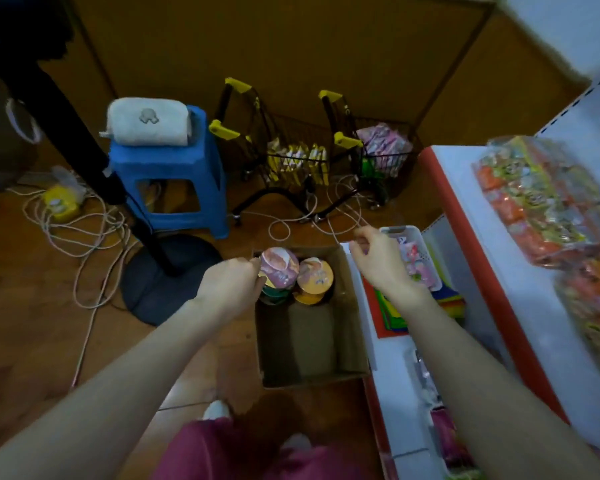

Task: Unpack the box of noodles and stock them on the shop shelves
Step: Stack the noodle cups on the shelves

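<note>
An open cardboard box [312,344] sits on the wooden floor in front of me, beside the shop shelves [478,209]. At its far end stand noodle cups. My left hand [231,284] grips the rim of a purple-lidded cup [279,266], tilted and raised above a green cup under it. An orange-lidded cup [315,279] stands next to it. My right hand [378,259] hovers over the box's far right corner with its fingers loosely curled and nothing in them. The near part of the box is bare cardboard.
Packs of noodles in clear wrap [548,199] lie on the upper shelf. A white basket [418,258] and coloured packets sit on the lower shelf. A blue stool [168,174], two small shopping carts [291,157], a black stand base [163,278] and loose cables crowd the floor beyond.
</note>
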`<state>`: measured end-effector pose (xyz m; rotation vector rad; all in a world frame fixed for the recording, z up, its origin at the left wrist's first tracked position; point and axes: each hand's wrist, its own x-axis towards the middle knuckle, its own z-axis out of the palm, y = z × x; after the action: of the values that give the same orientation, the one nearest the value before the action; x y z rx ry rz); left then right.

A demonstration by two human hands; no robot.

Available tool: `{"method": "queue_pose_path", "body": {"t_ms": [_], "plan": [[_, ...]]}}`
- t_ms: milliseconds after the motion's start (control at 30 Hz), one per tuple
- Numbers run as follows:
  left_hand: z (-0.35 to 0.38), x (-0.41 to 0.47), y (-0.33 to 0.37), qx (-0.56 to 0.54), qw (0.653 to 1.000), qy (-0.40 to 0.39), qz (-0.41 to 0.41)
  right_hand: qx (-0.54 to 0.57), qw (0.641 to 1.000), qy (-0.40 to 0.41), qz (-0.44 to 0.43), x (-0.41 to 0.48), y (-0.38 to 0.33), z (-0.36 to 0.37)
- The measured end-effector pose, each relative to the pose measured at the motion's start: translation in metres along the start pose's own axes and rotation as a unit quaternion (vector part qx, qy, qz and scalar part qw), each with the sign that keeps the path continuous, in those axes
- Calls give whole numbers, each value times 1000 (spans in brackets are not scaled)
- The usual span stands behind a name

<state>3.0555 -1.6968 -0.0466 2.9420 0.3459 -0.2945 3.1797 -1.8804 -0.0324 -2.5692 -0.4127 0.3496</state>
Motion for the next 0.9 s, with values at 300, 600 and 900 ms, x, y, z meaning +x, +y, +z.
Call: {"method": "queue_pose_path", "body": {"t_ms": [300, 600, 900], "plan": [[192, 146, -58, -3, 999, -7, -43, 8, 995, -57, 77, 69, 134, 215], [332, 249, -88, 17, 996, 79, -28, 63, 992, -68, 91, 117, 209, 389], [359, 265, -82, -120, 981, 155, 0, 176, 977, -17, 120, 133, 223, 454]]}}
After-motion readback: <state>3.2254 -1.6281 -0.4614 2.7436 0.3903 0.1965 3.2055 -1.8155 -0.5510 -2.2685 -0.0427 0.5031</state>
